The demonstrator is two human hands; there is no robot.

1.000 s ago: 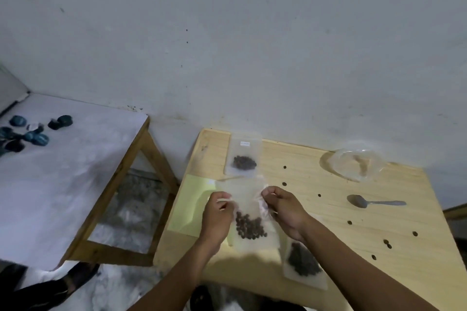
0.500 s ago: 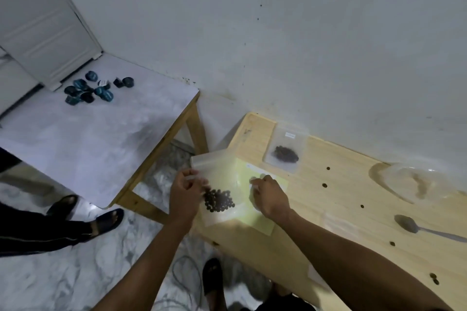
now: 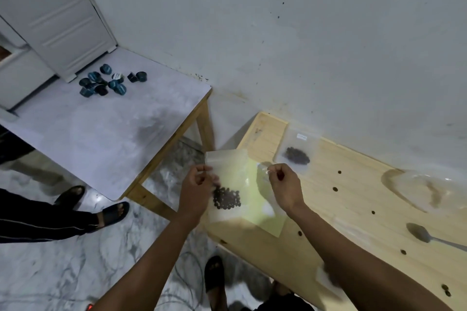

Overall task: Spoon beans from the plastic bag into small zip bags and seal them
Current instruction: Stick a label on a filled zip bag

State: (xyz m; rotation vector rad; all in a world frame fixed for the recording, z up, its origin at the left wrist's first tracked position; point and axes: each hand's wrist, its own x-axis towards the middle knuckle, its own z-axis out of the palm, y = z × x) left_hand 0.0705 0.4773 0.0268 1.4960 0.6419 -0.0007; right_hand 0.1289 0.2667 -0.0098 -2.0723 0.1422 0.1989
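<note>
Left grip (image 3: 199, 183) pinches zip bag (image 3: 228, 184) with beans (image 3: 226, 198) at its edge; right grip (image 3: 284, 184) pinched on clear plastic beside it, over table (image 3: 328, 212)

Clear zip bag (image 3: 228, 184) with dark beans (image 3: 226, 199), held upright over the table's corner.

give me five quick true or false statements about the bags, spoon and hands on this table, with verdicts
1. Both hands, left hand and right hand, pinch the top of a zip bag holding beans. True.
2. The spoon is in the right hand. False: it lies on the wooden table.
3. Another filled zip bag lies near the wall. True.
4. Loose beans are scattered on the table. True.
5. The held bag is empty. False: it holds dark beans.
</note>
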